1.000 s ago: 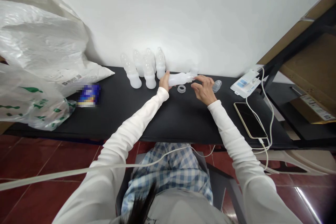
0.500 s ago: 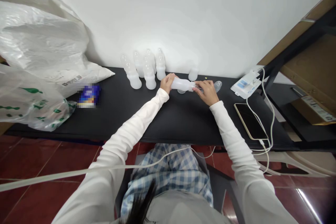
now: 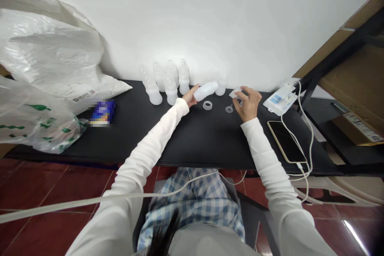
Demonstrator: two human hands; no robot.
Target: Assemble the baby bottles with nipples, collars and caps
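Note:
My left hand [image 3: 191,96] is closed round the base end of an uncapped white baby bottle [image 3: 205,91], tilted with its neck to the right. Between the thumb and fingers of my right hand [image 3: 249,102] is a small clear plastic piece [image 3: 235,92]; its exact kind is hard to make out. On the black table below lie a white screw ring [image 3: 207,105] and a clear bottle teat [image 3: 229,109]. Behind the held bottle stands another white bottle [image 3: 221,88]. To the left, several bottles [image 3: 171,92] with clear domed caps stand grouped by the wall.
Large plastic bags [image 3: 45,48] and a blue packet [image 3: 102,112] take up the table's left side. On the right are a white-and-blue package [image 3: 280,98], a phone [image 3: 286,142] and a white cable [image 3: 310,140]. Cardboard boxes [image 3: 357,76] are on a shelf beyond.
My right hand has come away from the bottle's neck and moved right with a small clear piece. The bottle's neck end has swung upward, and the ring on the table is now uncovered.

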